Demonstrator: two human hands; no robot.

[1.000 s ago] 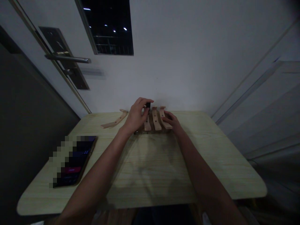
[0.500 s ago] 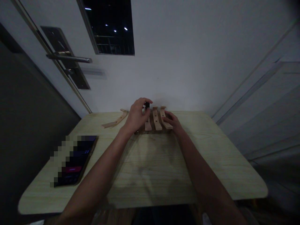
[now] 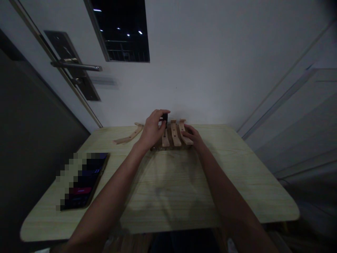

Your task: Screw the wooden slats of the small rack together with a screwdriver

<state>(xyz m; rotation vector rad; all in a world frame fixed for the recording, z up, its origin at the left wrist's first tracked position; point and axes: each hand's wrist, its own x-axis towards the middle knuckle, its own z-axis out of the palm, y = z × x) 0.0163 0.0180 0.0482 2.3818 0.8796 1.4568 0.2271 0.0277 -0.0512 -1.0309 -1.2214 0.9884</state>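
Observation:
My left hand (image 3: 152,130) pinches a stubby black-handled screwdriver (image 3: 165,116) between thumb and fingers. It stands upright over the left wooden hook (image 3: 165,141), its tip too small to make out. This hook, a middle wooden hook (image 3: 175,135) and a right wooden hook (image 3: 186,140) lie side by side across a dark brown wooden board (image 3: 172,148). Small dark holes show in the pale hooks. My right hand (image 3: 196,137) grips the board's right end, its thumb against the right hook. Apart on the left lies a loose wooden hook (image 3: 129,137).
A phone (image 3: 88,182), partly pixelated, lies at the left of the pale wood-grain table (image 3: 168,196). Behind the table's far edge rises a white door (image 3: 205,77) with a metal handle (image 3: 79,66) and a dark window (image 3: 121,31).
The fingers of my left hand have shifted slightly around the screwdriver, baring more of it below the handle. My right hand and the hooks keep their places; the view has moved a little.

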